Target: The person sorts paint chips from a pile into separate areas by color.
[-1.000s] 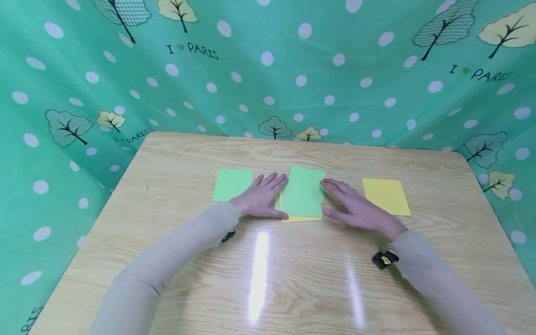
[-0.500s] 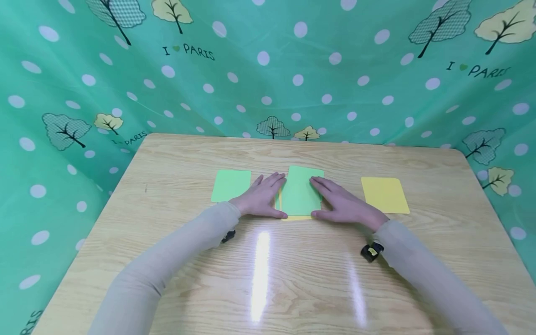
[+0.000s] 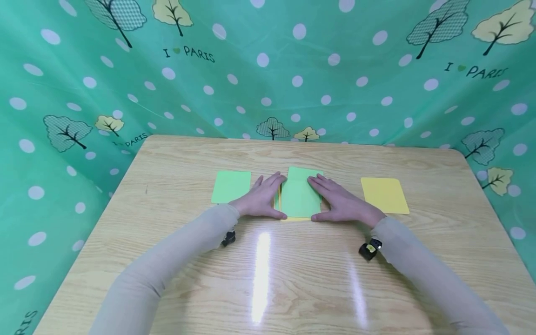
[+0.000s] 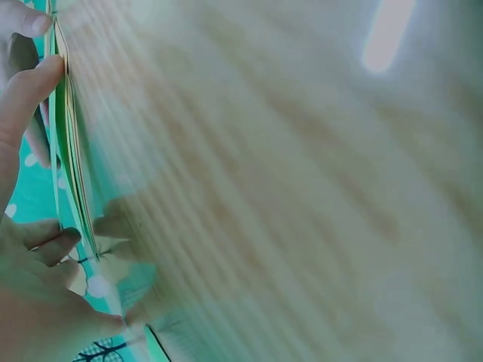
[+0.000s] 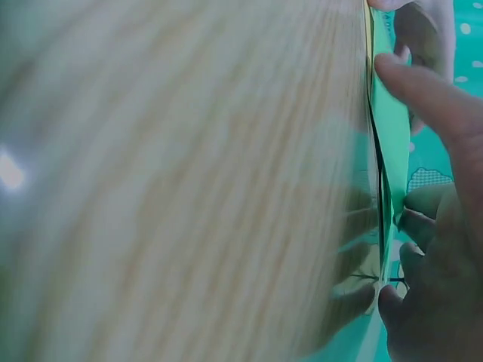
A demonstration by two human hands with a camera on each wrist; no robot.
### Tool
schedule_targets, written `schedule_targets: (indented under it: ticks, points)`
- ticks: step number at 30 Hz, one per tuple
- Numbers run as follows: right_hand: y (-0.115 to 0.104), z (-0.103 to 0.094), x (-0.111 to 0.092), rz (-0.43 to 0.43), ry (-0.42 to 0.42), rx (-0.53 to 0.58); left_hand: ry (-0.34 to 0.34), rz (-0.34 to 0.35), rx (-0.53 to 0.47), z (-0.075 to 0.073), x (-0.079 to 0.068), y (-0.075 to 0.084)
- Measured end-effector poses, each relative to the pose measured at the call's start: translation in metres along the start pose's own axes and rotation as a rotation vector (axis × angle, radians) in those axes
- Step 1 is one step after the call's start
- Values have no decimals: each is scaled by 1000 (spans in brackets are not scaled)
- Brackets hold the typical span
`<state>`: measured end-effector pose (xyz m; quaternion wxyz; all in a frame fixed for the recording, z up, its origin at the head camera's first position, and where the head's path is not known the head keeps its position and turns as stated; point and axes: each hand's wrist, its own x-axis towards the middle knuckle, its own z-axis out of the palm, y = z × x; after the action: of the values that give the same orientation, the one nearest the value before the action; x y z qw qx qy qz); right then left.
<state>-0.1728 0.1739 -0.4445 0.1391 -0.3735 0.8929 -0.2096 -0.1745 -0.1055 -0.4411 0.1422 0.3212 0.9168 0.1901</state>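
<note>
A loose stack of green and yellow paper sheets (image 3: 299,197) lies near the middle of the table, green on top, with yellow edges showing at the left and front. My left hand (image 3: 261,196) touches the stack's left side, fingers extended and thumb spread at the near corner. On the opposite side, my right hand (image 3: 341,200) has its fingertips over the right part of the top sheet and its thumb at the near right corner. Both wrist views show the stack edge-on, slightly bowed, with gaps between sheets; a thumb (image 4: 34,98) touches its edge in the left wrist view.
A green square sheet (image 3: 231,186) lies left of the stack, partly beside my left wrist. Farther right is a yellow square sheet (image 3: 385,195), behind my right forearm. The wooden table (image 3: 188,288) ends at a green patterned curtain (image 3: 268,83).
My right hand has moved left onto the stack's right side, its fingers now overlapping the top green sheet. My left hand stays nearly in place. The top sheet has shifted slightly against those below.
</note>
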Motion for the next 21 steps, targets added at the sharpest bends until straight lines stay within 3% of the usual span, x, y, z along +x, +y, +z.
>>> schedule_targets:
  ticks: [8,21]
  points:
    - [-1,0,2,25,38,25,47,31,-47,2,0,-2]
    - [-7,-4,-2,-4,112,129,88,65,-165,-3,-4,-1]
